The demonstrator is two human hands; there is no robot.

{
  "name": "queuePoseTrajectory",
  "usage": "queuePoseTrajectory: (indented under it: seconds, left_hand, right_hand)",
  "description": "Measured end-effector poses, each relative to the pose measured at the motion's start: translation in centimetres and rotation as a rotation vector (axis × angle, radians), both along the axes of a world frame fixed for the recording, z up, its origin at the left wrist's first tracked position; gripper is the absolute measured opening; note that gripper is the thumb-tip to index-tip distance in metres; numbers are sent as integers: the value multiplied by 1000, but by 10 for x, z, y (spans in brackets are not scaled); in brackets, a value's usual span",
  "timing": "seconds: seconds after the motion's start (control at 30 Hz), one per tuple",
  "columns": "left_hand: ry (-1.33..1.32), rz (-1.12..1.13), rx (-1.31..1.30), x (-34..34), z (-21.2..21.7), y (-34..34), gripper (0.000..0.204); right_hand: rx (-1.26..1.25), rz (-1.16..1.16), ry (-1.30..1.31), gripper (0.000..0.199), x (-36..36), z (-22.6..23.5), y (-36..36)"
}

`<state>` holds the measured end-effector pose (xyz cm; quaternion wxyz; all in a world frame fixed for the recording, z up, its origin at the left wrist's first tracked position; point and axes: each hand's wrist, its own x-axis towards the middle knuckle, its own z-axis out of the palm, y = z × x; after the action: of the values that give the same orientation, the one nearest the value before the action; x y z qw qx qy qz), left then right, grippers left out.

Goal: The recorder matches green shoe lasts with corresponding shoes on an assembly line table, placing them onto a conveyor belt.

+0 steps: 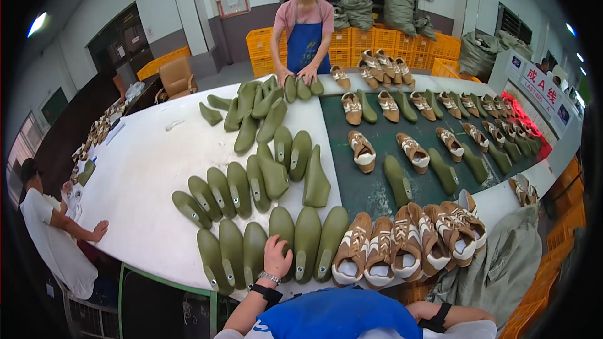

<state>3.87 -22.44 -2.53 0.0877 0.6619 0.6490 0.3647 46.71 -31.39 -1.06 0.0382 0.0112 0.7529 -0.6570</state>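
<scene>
My left hand (pixel 276 257), with a metal watch and a black band on the arm, closes over a green shoe last (pixel 282 225) in the near row. On either side stand more green lasts, one (pixel 308 242) to its right and one (pixel 254 248) to its left. My right forearm (pixel 465 315), also banded in black, bends in by my blue apron (pixel 339 317); the fingers of that hand are hidden. Several brown and white sneakers (pixel 379 248) are lined up to the right of the near lasts. Behind this row is another row of lasts (pixel 217 188).
The white table (pixel 144 169) borders a dark green conveyor belt (pixel 352 179) carrying sneakers and lasts in pairs. Across it, a person (pixel 306 31) in a blue apron touches lasts. Another person (pixel 56 232) sits at left. Orange crates (pixel 389 41) and grey sacks (pixel 397 9) stand behind.
</scene>
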Motion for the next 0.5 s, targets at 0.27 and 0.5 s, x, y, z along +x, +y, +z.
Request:
queuePoseTrajectory:
  seconds: [0.27, 0.5]
  left_hand:
    - [11, 26, -26, -7, -5, 8, 26]
    - [64, -12, -60, 18, 9, 21, 37]
  right_hand:
    - [-123, -19, 19, 39, 11, -17, 4]
    - [-245, -157, 87, 39, 17, -33, -4]
